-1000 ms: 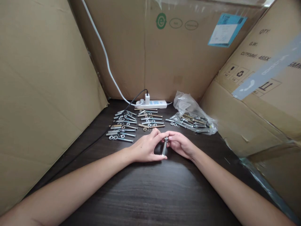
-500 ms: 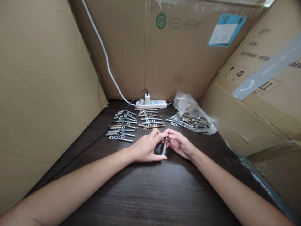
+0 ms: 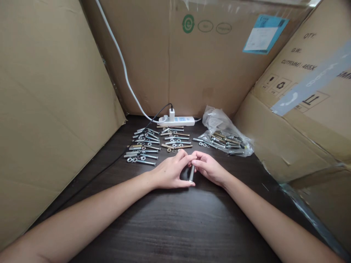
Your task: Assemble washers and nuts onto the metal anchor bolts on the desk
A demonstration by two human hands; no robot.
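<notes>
A silver expansion bolt stands slightly tilted between the fingers of my left hand. That hand's thumb presses under its lower end, and the forefinger reaches to its top. My right hand pinches the upper end, where a nut sits on the bolt; the fingers hide the nut now. Beyond my hands lie loose bolts, metal sleeves, nuts and washers, set out in rows.
At the back right, a clear plastic bag holds more expansion bolts. A white power strip with a charger stands behind the rows. A black cable crosses the dark table at left. Cardboard boxes wall in three sides.
My right fingers have shifted around the bolt's upper end and now cover the nut that showed earlier. My left hand keeps its hold, nearly still.
</notes>
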